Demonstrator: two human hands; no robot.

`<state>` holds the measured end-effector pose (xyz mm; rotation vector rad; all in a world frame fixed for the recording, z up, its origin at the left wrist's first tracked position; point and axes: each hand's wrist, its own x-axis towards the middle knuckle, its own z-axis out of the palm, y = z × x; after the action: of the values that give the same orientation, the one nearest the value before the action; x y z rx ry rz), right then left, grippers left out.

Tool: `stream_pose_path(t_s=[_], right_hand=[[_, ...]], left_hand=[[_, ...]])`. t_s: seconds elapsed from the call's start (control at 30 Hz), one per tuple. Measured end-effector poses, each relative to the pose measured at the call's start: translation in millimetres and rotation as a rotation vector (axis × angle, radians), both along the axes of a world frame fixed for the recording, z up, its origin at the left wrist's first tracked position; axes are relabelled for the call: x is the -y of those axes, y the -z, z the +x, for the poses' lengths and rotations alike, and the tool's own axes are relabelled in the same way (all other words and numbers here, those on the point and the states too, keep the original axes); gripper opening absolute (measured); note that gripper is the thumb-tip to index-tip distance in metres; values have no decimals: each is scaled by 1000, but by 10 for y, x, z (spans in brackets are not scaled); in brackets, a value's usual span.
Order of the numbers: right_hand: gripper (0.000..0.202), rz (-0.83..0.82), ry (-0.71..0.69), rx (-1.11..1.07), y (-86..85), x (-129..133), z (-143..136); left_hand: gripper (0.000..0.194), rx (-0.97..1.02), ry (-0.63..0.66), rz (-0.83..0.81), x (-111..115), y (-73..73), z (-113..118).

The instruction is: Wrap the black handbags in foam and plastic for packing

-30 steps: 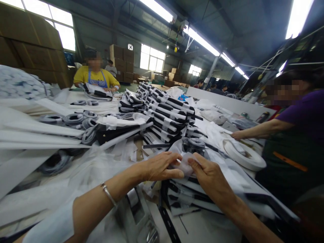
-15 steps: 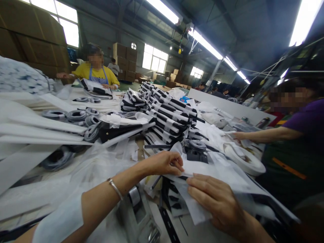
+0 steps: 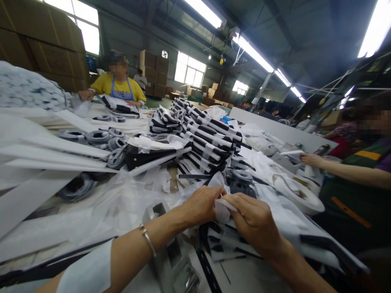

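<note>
My left hand (image 3: 203, 205) and my right hand (image 3: 256, 219) meet in front of me, both closed in a pinch on a thin white wrapping sheet (image 3: 222, 211). A folded piece of the sheet pokes out between the hands; the fingertips partly hide the rest. Under my hands lie black pieces wrapped in white sheeting (image 3: 232, 240). Left of these, below my left wrist, stands a grey tape dispenser (image 3: 180, 260). A black slotted strip (image 3: 208, 270) runs towards me beside it.
Wrapped black-and-white bundles (image 3: 210, 136) are piled beyond my hands. Coiled grey cables (image 3: 97, 136) and white sheets (image 3: 36, 162) lie left. A big white roll (image 3: 301, 195) sits right. A co-worker in yellow (image 3: 104, 83) is across the table; another's arm (image 3: 342, 169) reaches in from the right.
My right hand has lifted from lying on the sheet and moved up against my left hand, now pinching. The sheet's flap is gathered up. The right co-worker's hand has risen, holding something white.
</note>
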<state>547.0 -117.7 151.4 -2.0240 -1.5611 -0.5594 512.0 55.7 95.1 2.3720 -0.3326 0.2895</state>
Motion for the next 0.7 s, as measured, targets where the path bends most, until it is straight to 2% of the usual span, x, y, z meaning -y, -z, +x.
stream_pose_path(t_s=[0.1,0.2,0.3,0.37,0.5,0.7], right_hand=[[26,-69,229,-123,34,-96,156],[32,-250,501,-140,17,-172,276],[29,-413,682,-154,-15,-231,342],[28,-484,729,-202,-18,-259,366],[35,-561,728,-243,11,-286,390],[18,-595,746,-276,11,-276,381]], left_hand=[[26,-32,-50,22,-23,45,-10],[33,-60,63,-53,-102,11,-38],[42,-96,142,-126,-158,-51,-65],[44,-119,138,-134,-158,-74,-79],[42,-79,141,-83,-110,-78,-120],[44,133,223,88,-75,-75,-207]])
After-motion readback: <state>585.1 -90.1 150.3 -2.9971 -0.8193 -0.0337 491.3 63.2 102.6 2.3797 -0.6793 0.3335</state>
